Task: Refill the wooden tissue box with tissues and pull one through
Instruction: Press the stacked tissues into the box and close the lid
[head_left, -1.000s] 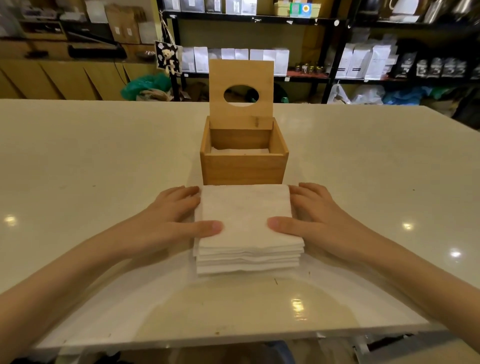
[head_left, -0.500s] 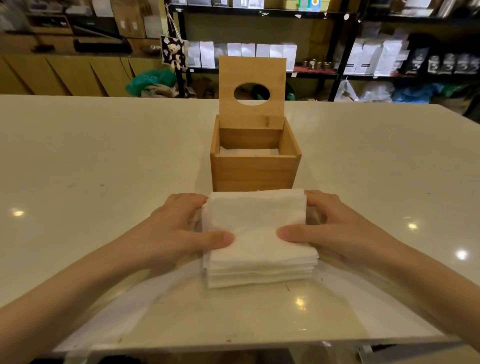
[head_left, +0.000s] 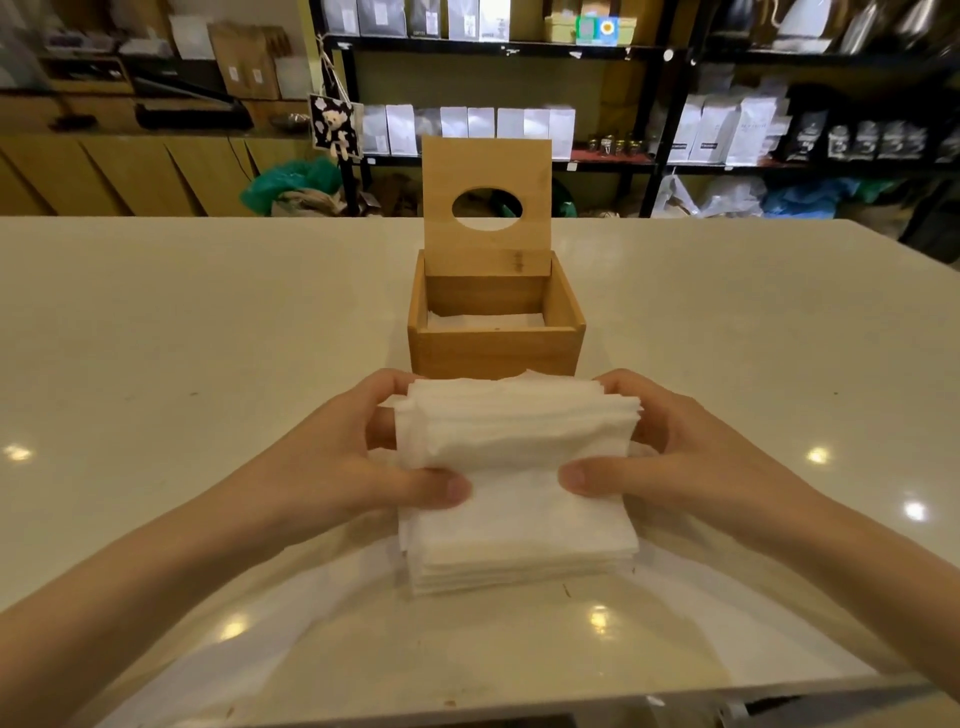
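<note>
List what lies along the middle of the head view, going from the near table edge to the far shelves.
Bare table → tissue stack, gripped by the left hand and right hand → wooden tissue box with some tissues inside → its upright lid with the oval hole → shelves.

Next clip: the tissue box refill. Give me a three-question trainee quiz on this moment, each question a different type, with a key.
1. True or false: the lid of the wooden tissue box stands open and upright.
2. Multiple choice: where do the thumbs of the left hand and right hand sit? A) on top of the tissue stack B) inside the box C) flat on the table
3. Short answer: what shape is the hole in the lid?

Key: 1 true. 2 A; the far edge of the stack is tipped up off the table. 3 An oval.
</note>
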